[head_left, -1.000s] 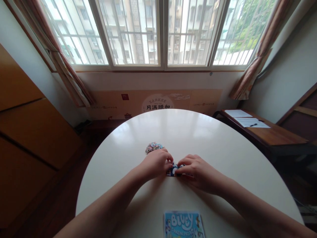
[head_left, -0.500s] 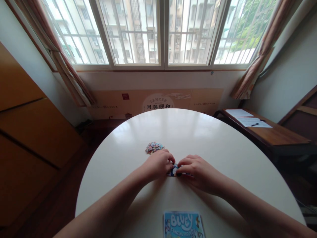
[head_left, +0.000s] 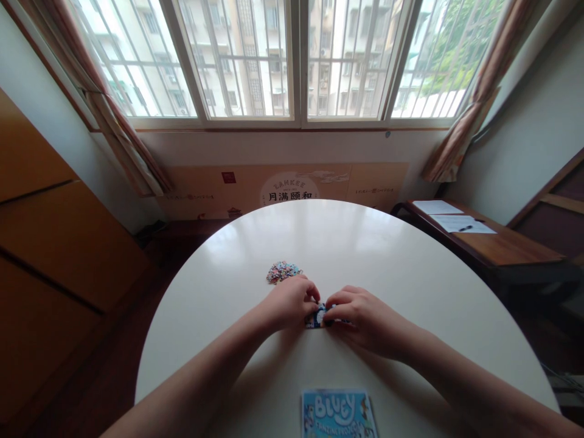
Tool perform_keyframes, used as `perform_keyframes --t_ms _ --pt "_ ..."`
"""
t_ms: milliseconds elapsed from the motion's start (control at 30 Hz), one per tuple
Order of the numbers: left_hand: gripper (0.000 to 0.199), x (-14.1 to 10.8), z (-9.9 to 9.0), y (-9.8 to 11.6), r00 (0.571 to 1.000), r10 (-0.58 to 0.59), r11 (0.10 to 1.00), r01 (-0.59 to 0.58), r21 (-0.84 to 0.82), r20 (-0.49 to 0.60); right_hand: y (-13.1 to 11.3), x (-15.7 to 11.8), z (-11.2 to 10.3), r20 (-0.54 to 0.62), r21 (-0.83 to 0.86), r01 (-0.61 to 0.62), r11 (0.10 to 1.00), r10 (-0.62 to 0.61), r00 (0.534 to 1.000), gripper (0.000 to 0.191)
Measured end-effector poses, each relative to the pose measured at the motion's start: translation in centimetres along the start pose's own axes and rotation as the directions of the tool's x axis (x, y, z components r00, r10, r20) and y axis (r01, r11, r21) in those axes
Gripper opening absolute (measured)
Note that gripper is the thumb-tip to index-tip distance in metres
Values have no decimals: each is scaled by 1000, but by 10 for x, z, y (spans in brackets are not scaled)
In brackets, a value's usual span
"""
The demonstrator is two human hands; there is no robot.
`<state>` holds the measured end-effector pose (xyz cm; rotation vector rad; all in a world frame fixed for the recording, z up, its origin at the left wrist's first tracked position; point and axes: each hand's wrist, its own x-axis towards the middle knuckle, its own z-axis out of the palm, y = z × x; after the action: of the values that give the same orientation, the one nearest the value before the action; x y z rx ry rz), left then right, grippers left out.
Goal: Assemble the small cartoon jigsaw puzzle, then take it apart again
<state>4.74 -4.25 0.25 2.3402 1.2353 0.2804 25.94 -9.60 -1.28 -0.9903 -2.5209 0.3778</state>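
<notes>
On the white round table, a small dark blue joined patch of what look like jigsaw puzzle pieces lies between my hands. My left hand grips its left side with curled fingers. From the right, my right hand has its thumb and fingers closed on the other side of the patch, covering part of it. Just beyond my left hand is a heap of small multicoloured loose pieces. Nearer to me lies a light blue picture card or booklet marked "BLUEY", cut off by the lower edge of the view.
At the right, a brown wooden side table holds white papers and a dark pen. A printed carton panel stands under the barred window. An orange-brown cabinet fills the left side.
The view has shifted slightly. Both hands remain at the puzzle patch, with only slight finger movement; the heap and the blue card stay put.
</notes>
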Motion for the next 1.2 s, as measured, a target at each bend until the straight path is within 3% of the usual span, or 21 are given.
perform_keyframes --t_ms 333,667,767,867,1000,1200 --pt "15 0 -3 3 1000 -29 999 29 -26 13 2 -1 4 -10 2 0 1000 0 1000 21" --pt "10 2 -9 -2 999 -45 950 51 -308 29 0 -2 0 7 0 7 1000 -7 1000 22" --pt "10 3 -22 -12 995 -93 892 64 -447 -42 0 -3 -1 19 10 2 1000 -2 1000 20" --pt "14 4 -40 -31 958 -233 865 127 -486 -165 0 -4 -2 12 28 1 1000 -2 1000 19" --pt "15 7 -57 -60 895 -318 901 183 -394 -312 -2 -2 -1 2 23 4 1000 -4 1000 21" --pt "16 11 -50 -73 886 -316 937 236 -257 -338 -6 0 3 -8 19 21 1000 -21 1000 22"
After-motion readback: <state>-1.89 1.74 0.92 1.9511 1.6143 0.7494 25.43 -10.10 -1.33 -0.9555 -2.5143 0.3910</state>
